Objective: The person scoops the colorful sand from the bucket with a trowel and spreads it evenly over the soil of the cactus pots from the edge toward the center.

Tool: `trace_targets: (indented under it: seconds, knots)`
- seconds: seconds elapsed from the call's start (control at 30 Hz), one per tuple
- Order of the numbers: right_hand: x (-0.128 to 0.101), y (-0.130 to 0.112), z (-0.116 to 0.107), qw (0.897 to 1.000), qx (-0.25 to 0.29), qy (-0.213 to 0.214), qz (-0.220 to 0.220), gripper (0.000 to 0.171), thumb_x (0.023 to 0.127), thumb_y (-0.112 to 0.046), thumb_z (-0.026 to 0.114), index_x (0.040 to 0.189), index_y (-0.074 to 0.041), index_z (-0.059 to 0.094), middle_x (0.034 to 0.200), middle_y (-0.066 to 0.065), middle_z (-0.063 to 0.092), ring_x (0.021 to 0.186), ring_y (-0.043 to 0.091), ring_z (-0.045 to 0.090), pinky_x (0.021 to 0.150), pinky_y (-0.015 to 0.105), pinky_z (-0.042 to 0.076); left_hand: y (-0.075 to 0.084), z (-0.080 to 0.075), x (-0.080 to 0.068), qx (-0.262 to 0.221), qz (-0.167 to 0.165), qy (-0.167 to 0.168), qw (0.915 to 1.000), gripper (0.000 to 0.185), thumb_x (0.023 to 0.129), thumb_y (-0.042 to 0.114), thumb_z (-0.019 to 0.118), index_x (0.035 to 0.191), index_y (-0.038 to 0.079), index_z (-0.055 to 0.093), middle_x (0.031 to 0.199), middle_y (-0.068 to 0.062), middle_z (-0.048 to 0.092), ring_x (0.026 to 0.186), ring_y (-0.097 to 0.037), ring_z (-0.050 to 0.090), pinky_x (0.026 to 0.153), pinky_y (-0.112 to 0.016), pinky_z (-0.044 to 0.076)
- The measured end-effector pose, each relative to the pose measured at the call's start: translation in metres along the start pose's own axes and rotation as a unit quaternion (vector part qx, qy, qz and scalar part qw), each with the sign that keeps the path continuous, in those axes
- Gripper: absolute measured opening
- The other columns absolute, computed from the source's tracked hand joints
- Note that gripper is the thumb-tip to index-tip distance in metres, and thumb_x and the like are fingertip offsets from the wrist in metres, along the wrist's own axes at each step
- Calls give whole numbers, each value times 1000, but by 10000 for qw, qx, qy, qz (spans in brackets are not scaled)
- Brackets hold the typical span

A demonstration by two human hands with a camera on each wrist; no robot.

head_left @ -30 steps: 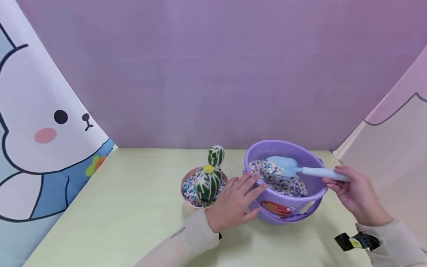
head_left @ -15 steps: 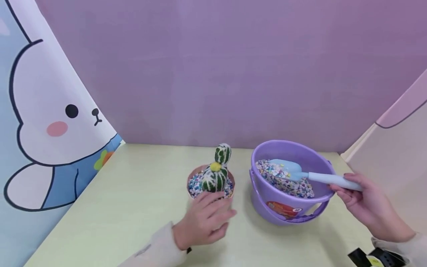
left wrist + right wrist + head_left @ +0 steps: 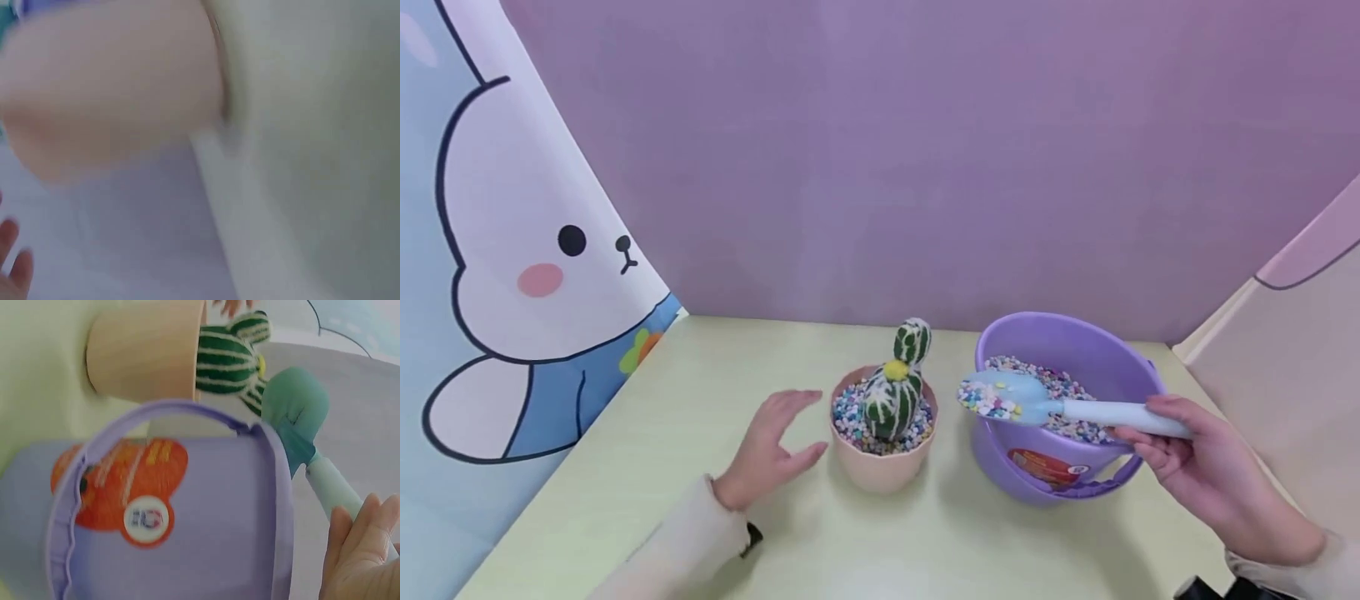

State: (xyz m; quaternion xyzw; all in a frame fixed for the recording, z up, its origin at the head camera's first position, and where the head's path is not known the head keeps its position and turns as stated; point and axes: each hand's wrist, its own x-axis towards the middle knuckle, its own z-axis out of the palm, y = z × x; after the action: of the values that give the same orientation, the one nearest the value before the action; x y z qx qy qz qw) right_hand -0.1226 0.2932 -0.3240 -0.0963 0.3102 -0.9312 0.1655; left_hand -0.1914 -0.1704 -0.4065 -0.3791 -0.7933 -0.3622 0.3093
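My right hand (image 3: pixel 1217 479) grips the white handle of a light blue hand shovel (image 3: pixel 1033 402). Its scoop carries small coloured pebbles (image 3: pixel 988 402) and overlaps the left rim of the purple bucket (image 3: pixel 1022 479) in the head view. More pebbles lie inside the bucket. To its left stands a peach flowerpot (image 3: pixel 880 471), filled with similar pebbles around a green and white cactus (image 3: pixel 891 404) with a yellow flower. Beside the pot's left side, my left hand (image 3: pixel 767 450) is held with fingers and thumb spread, holding nothing. The left wrist view shows the pot (image 3: pixel 119 81) blurred and close.
A pale green tabletop (image 3: pixel 700 358) carries the pot and bucket. Behind it rises a purple backdrop (image 3: pixel 880 167), with a rabbit-print sheet (image 3: pixel 497 250) at the left and a pale sheet (image 3: pixel 1300 375) at the right. The bucket's handle (image 3: pixel 175 406) hangs down at its front.
My left hand has left the bucket's rim, passed in front of the pot and moved to its left side. The shovel has risen out of the bucket toward its left rim, loaded with pebbles.
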Motion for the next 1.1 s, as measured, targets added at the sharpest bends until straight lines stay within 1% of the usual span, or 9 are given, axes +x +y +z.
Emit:
trace_targets:
  seconds: [0.1,0.17,0.27,0.37,0.47,0.67,0.87,1.0,1.1]
  knots:
    - [5,7,7,9993,-343,-101,87,32,104,-5,24,100,1,55,100,30,65,89,32,69,66,23,55,-17,-9,8,-348,-921,-731,9925,60,77,27,78,126,-1,57,122,-18,60,112,-37,52,89,-61,42]
    - [6,13,13,9987,-483,-60,149,31,104,-4,25,100,0,55,100,28,66,89,32,69,69,23,55,-25,-11,13,-574,-1263,-1114,9840,68,69,22,84,128,1,57,124,-17,59,116,-37,49,91,-63,40]
    - [6,21,20,9972,-685,41,293,30,103,-4,28,99,-2,57,100,24,67,90,30,70,73,23,55,-30,-8,16,-922,-1407,-1544,9736,75,65,23,87,130,2,57,127,-16,58,119,-38,47,93,-65,38]
    - [7,29,25,9955,-802,121,484,32,103,-4,29,98,-2,60,100,21,68,90,28,70,75,23,54,-34,-2,15,-1091,-1303,-1765,9695,77,62,24,89,129,1,57,127,-16,58,118,-39,48,93,-65,37]
    - [8,34,28,9937,-874,217,664,32,103,-5,30,98,-3,61,100,20,67,90,27,70,76,23,53,-37,3,13,-1140,-1108,-1724,9721,77,60,23,89,126,-1,58,127,-20,57,118,-42,48,93,-66,38]
    - [11,43,31,9913,-1010,288,795,30,103,-6,31,99,-4,60,101,22,68,90,28,70,77,23,53,-41,10,13,-1034,-765,-1392,9819,69,60,28,89,118,0,64,126,-20,58,120,-43,47,94,-66,37]
    - [17,50,35,9880,-1258,429,789,28,103,-5,33,99,-6,61,101,20,69,89,26,70,77,22,53,-44,14,13,-976,-780,-1327,9832,50,60,23,89,102,4,70,126,-19,60,122,-42,48,95,-67,35]
    - [20,50,38,9848,-1523,464,691,28,103,-5,33,101,-7,61,100,18,70,88,22,70,74,20,53,-42,15,16,-791,-816,-1412,9834,48,61,25,87,101,6,70,129,-19,58,124,-41,47,96,-66,34]
    - [23,50,42,9827,-1713,366,598,28,103,-5,34,102,-7,61,98,16,70,87,20,71,73,20,53,-41,15,19,-548,-726,-1391,9861,47,62,32,86,99,7,70,128,-18,59,122,-40,50,95,-64,36]
